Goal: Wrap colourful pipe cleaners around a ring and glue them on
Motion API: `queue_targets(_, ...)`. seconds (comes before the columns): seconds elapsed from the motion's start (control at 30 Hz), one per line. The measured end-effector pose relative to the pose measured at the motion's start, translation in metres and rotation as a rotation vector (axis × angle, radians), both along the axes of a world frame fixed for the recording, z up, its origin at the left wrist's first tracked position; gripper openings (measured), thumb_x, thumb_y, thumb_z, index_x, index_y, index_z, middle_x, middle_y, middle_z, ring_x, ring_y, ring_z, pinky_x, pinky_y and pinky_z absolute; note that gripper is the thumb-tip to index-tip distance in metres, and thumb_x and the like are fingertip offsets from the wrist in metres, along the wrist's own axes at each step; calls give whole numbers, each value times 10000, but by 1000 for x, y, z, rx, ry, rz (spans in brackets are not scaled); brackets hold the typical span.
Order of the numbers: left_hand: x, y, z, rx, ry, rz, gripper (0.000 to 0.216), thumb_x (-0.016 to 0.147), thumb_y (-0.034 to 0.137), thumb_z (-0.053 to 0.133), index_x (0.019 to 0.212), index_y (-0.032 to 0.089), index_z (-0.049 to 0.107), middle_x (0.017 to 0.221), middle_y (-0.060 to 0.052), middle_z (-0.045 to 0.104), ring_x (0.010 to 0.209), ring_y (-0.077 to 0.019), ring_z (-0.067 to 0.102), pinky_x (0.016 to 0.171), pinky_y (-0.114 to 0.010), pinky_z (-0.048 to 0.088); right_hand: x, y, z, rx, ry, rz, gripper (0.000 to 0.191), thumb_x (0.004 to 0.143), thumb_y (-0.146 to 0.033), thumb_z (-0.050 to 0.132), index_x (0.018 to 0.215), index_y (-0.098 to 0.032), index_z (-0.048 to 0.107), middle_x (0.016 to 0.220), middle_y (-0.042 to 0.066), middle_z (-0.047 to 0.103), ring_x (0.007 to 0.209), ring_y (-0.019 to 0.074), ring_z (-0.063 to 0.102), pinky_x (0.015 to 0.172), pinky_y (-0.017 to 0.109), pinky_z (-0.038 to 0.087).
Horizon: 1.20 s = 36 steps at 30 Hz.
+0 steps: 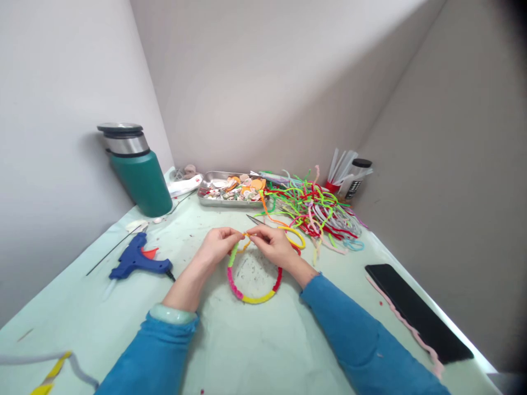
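Note:
A ring (258, 300) wrapped in fuzzy pipe cleaner, with green, pink, yellow and red stretches, is in front of me at the middle of the table. My left hand (214, 247) pinches at its far left side, by the green part. Close beside it, my right hand (275, 249) is also closed, fingertips almost meeting the left ones. Between both sets of fingertips runs a thin orange pipe cleaner (244, 248), its end partly hidden by the fingers. Scissors (297, 237) with yellow and red handles lie just behind my right hand, partly covered by it.
A metal tray (234, 203) of small craft pieces stands at the back, beside a tangled heap of pipe cleaners (317, 211). Left are a green bottle (142, 184) and a blue glue gun (140, 260). A black phone (415, 312) and glue sticks (341, 164) are right.

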State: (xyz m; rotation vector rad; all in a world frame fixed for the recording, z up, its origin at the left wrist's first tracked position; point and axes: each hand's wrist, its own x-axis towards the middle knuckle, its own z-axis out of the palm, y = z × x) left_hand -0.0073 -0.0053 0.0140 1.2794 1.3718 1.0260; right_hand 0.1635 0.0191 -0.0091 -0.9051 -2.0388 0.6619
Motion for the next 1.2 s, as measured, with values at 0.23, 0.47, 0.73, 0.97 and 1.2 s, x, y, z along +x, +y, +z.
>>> queue_targets(0.23,-4,-3,-4,383,650,-36,246,756,335,492,752,179,682,583,-10,612,521,-113,474,518,-228,297,0,3,-2,48,-101,-29,185,830,-232,498,935,-196,647,727,12,640,619,114,534,596,220,372)
queue_targets(0.47,-7,-4,-8,593,854,-9,209,799,270,494,824,223,695,783,-32,698,688,-152,599,613,-234,361,1,4,-3,14,-116,2,189,834,-263,506,933,-190,650,725,9,645,617,107,534,595,212,369)
queue_targets(0.73,-12,-1,-12,773,895,-7,224,836,304,486,872,246,699,792,-14,639,709,-123,582,632,-221,377,2,6,-1,-88,-79,91,169,828,-265,508,886,-182,644,774,1,636,643,99,521,582,201,369)
queue_targets(0.97,-10,-1,-9,683,874,-61,207,827,284,491,786,181,665,776,-38,613,730,-141,554,657,-233,382,4,4,2,-91,-102,134,180,828,-251,511,901,-166,652,758,3,630,646,97,519,591,197,371)
queue_targets(1.2,-9,3,-4,444,801,-111,232,779,347,502,666,166,595,651,-19,554,616,-136,485,562,-239,330,6,2,3,-13,-180,200,204,829,-227,515,970,-174,653,840,19,659,712,109,553,654,205,388)
